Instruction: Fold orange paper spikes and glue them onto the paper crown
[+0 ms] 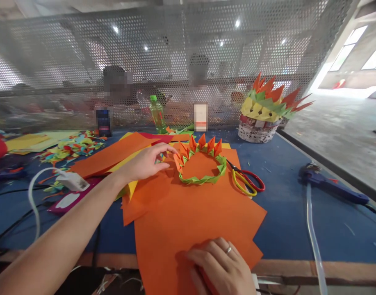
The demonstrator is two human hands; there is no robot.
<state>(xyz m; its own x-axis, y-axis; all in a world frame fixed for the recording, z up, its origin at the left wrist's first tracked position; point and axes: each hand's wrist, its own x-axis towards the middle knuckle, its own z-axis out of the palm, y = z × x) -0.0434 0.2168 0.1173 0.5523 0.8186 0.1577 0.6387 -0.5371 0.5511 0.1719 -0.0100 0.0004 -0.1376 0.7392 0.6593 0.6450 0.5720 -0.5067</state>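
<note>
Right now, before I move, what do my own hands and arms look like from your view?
Your left hand is bare, with no glove or ring visible, and its forearm shows no sleeve, watch or bracelet. Your right hand is ungloved too, with a plain silver-coloured ring on one finger. Its forearm is out of view.

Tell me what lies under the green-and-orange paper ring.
Orange paper sheets lie under the ring and show through its middle. What those sheets cover cannot be seen.
</note>
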